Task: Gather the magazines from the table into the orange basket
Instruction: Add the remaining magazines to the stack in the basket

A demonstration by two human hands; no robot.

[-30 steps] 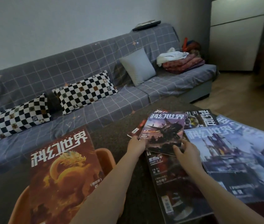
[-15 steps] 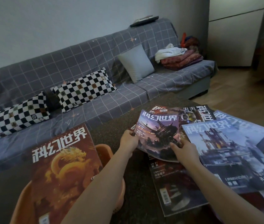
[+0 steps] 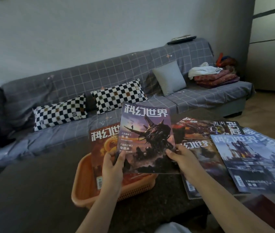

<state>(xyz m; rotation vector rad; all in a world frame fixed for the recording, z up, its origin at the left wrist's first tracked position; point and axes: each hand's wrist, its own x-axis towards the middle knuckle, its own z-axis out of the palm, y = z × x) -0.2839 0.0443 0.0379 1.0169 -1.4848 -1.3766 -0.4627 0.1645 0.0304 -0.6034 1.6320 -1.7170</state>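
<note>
We see both hands holding 1 purple-covered magazine (image 3: 146,140) upright above the orange basket (image 3: 89,187): the left hand (image 3: 112,167) grips its lower left edge with fingers curled around it, and the right hand (image 3: 181,156) pinches its lower right corner. Behind it, an orange dragon-covered magazine (image 3: 103,148) stands leaning in the basket, which sits on the dark table (image 3: 32,190). To the right, several more magazines lie overlapping on the table, a blue-covered magazine (image 3: 251,158) topmost among them.
</note>
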